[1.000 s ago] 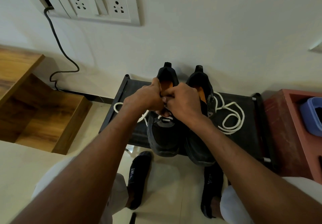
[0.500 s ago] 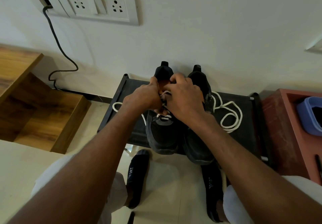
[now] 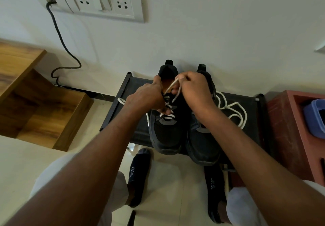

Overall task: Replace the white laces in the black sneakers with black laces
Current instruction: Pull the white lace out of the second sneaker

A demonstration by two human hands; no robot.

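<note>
1. While our right hand [image 3: 195, 92] pinches a loop of the white lace [image 3: 173, 92] above the left sneaker [image 3: 165, 120], two strands run taut from its fingertips down to the upper eyelets.
2. Our left hand [image 3: 147, 99] curls over the sneaker's collar at about nine o'clock of the eyelets; it grips the shoe's side, with its fingertips pressed among the lower lace crossings.
3. That lace is threaded through the lower eyelets in short white bars, and a slack end trails off at nine o'clock onto the black shoe rack [image 3: 251, 120].
4. Just beside it, at three o'clock, stands the right sneaker [image 3: 202, 145], touching its partner, toe toward us and overhanging the rack's near edge.
5. At three o'clock of the pair, a loose white lace [image 3: 233, 111] lies in curls on the rack's top.
6. We cannot see any black laces.
7. Our feet in dark socks [image 3: 139, 174] printed "SPORT" stand on the pale tiled floor at six o'clock of the rack.
8. At nine o'clock sits a wooden shelf unit [image 3: 44, 108]; at three o'clock, a red cabinet [image 3: 284, 129] holding a blue plastic container [image 3: 314, 116].
9. On the wall at twelve o'clock, a white socket panel [image 3: 103, 2] carries a switch, and a dark cable [image 3: 61, 41] drops from its left end.
</note>
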